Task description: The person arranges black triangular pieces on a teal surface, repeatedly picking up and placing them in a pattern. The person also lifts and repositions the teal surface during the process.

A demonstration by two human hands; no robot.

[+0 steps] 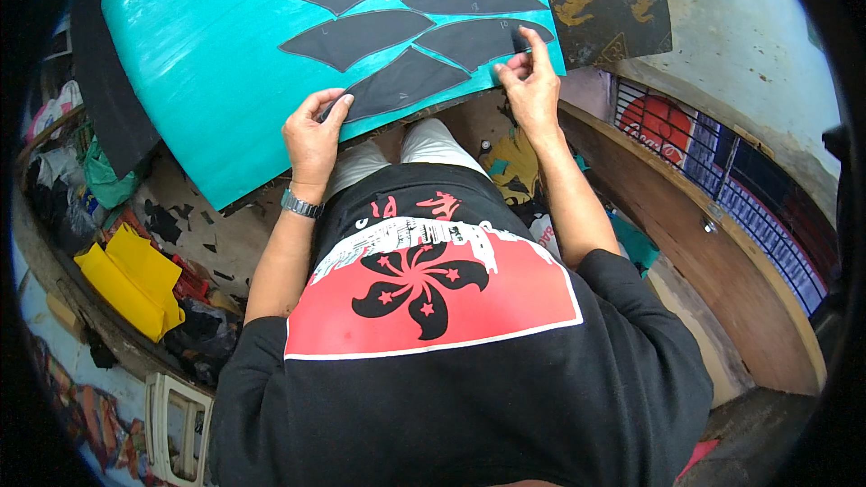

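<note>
The teal sheet (180, 81) lies beneath the person's hands, its near edge toward the lap. Curved black pieces with pointed ends are laid on it in two columns. The lowest piece (406, 86) sits at the near edge of the sheet, tilted, with its right side higher than its left end.

The left hand (311, 137) pinches the left end of this piece between thumb and fingers. A metal watch (301, 205) is fitted on that wrist.

The right hand (536, 95) is at the sheet's right side, beside the right tip of the neighbouring piece (478, 41). Its thumb and forefinger are spread apart. A small dark patch shows by the forefinger; whether the hand grips it cannot be told.

A printed black sheet (609, 9) extends past the teal one at the far right. Folded yellow material (135, 280) lies at lower left.
</note>
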